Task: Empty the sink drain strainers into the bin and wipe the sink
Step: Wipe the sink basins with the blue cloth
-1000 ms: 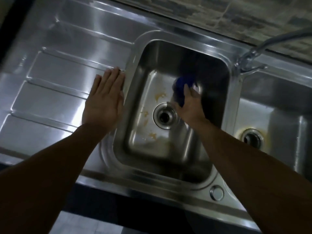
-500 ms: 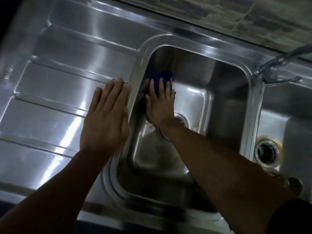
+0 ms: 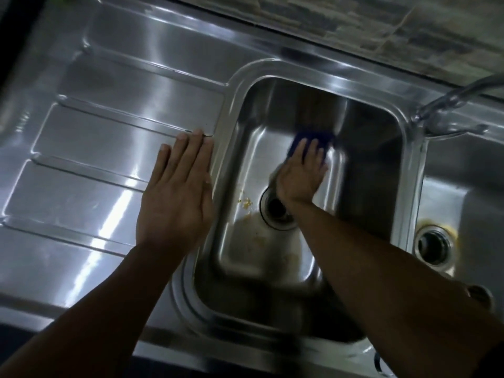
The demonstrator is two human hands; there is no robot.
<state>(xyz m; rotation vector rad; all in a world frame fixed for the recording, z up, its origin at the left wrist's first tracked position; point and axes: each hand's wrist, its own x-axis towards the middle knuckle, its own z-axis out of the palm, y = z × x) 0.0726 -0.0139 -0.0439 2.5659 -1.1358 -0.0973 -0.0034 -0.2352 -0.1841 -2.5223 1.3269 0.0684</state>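
Observation:
The steel sink's left basin (image 3: 365,170) fills the middle of the head view. My right hand (image 3: 301,173) lies flat inside it and presses a blue sponge (image 3: 313,139) against the basin floor near the far wall. Just behind the wrist is the round drain (image 3: 274,211), its opening dark. Yellowish food residue (image 3: 245,204) sits left of the drain. My left hand (image 3: 180,192) rests flat and empty on the drainboard (image 3: 95,148), fingers together at the basin's left rim. A second basin (image 3: 463,181) on the right has its own drain (image 3: 433,245) ringed with a yellow stain.
A chrome tap (image 3: 447,105) rises between the two basins at the back right. A tiled wall (image 3: 354,20) runs along the back. The counter's front edge lies below my forearms.
My right hand slid the blue sponge from the basin's left wall rightward to the middle of the floor. The left hand stayed on the drainboard.

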